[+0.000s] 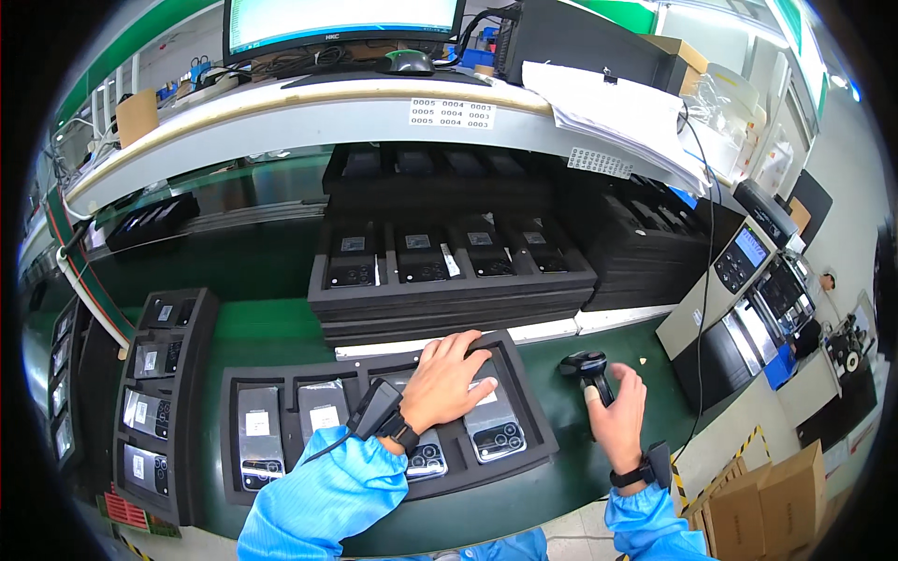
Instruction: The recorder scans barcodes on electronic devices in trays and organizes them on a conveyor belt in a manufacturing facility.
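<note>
My left hand (451, 381) lies over a black foam tray (541, 441) with its fingers spread, one fingertip at the white label of the rightmost phone (496, 432). The phones in this tray are wrapped in clear film, backs up, cameras toward me. Part of the third phone (428, 458) is hidden under my left hand and wrist. To the right of the tray, my right hand (617, 411) is wrapped round the handle of a black handheld barcode scanner (584, 363), its head tilted toward the tray.
Stacked foam trays of phones (449, 299) stand behind the tray, under a shelf (346, 117) with a monitor (346, 23). Another phone tray (201, 374) sits on the left. At right are a label printer (716, 299), a hanging cable (713, 243) and cardboard boxes (762, 510).
</note>
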Demonstrator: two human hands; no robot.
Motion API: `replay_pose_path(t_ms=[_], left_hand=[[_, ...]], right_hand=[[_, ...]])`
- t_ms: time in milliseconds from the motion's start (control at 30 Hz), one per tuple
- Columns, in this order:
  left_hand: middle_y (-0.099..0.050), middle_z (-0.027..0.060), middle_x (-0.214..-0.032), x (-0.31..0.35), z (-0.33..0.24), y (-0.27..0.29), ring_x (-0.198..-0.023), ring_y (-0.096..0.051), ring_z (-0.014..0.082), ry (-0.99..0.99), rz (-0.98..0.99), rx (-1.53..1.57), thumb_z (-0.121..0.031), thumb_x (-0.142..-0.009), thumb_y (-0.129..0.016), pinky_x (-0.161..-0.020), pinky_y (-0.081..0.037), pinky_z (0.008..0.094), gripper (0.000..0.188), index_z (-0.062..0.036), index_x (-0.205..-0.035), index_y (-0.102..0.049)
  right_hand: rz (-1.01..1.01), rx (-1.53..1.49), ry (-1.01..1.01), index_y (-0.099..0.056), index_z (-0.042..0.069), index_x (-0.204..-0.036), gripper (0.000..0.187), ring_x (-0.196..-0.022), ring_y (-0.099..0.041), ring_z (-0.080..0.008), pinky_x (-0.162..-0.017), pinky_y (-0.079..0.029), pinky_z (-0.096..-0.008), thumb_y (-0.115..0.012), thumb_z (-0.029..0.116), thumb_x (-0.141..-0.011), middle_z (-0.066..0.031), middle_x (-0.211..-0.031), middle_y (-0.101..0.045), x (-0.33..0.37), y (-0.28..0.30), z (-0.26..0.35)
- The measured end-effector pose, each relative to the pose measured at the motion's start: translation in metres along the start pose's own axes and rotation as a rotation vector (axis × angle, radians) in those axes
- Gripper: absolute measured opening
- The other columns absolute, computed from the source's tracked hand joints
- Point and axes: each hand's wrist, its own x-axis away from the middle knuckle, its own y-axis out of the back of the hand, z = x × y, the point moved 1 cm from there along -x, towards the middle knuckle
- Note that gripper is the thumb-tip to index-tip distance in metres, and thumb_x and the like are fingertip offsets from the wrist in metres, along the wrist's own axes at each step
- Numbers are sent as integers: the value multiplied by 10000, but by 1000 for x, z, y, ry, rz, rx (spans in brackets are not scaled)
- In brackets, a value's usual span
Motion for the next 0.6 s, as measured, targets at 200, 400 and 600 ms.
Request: replay_pose_path(t_ms=[200,400,600], left_hand=[[-500,200,-1429,9,6,28,-1268,-514,400,61,-56,20,-362,-940,-628,-1073,-408,488,453,-67,-1284,-617],[-636,149,-1195,58,41,74,-1104,-614,353,156,-45,64,-257,-956,-586,-953,-492,445,272,-68,-1141,-651],[-678,124,-1130,61,45,66,-1082,-623,343,132,-86,80,-285,-1008,-548,-945,-492,461,285,-59,-1040,-718]], right_hand=[[265,24,-162,-735,-2,-1079,386,-868,-725,-399,-801,-569,-447,-780,205,-756,-234,-913,-734,-25,0,-23],[885,-1266,-679,-536,21,-1305,412,-552,-626,-179,-508,-524,-302,-673,123,-929,-78,-757,-618,-6,29,61],[1351,-1182,-702,-577,67,-1113,192,-554,-609,-193,-501,-496,-320,-648,188,-982,-78,-731,-618,33,-5,151]])
